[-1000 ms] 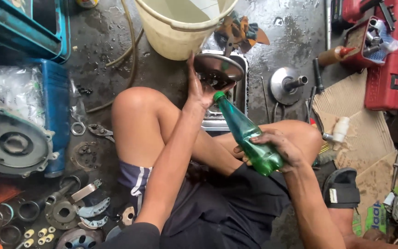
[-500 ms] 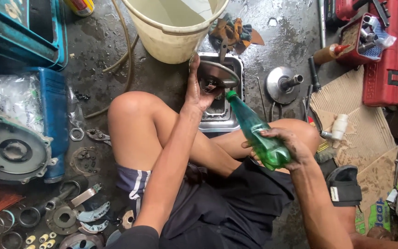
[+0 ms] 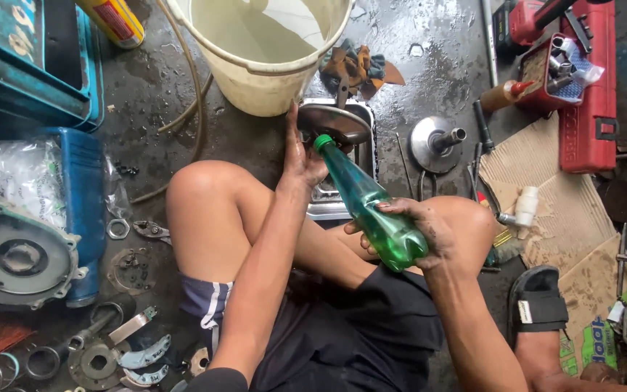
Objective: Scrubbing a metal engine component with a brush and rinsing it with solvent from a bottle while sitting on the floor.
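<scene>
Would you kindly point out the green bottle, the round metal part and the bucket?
green bottle (image 3: 371,214), head view, mid body.
round metal part (image 3: 332,122), head view, top face.
bucket (image 3: 255,91), head view, outer wall.

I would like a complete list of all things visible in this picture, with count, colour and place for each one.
green plastic bottle: 1, green, tilted, neck at the disc, in the right hand
round metal disc part: 1, grey, over the tray, held by the left hand
shallow metal tray: 1, silver, floor, centre
cream plastic bucket: 1, cream, top centre
red tool case: 1, red, top right
blue metal box: 1, blue, top left
grey engine cover: 1, grey, left
metal pulley with shaft: 1, silver, right of the tray
cardboard sheets: several, brown, right
black sandal: 1, black, bottom right
left hand: 1
right hand: 1
</scene>
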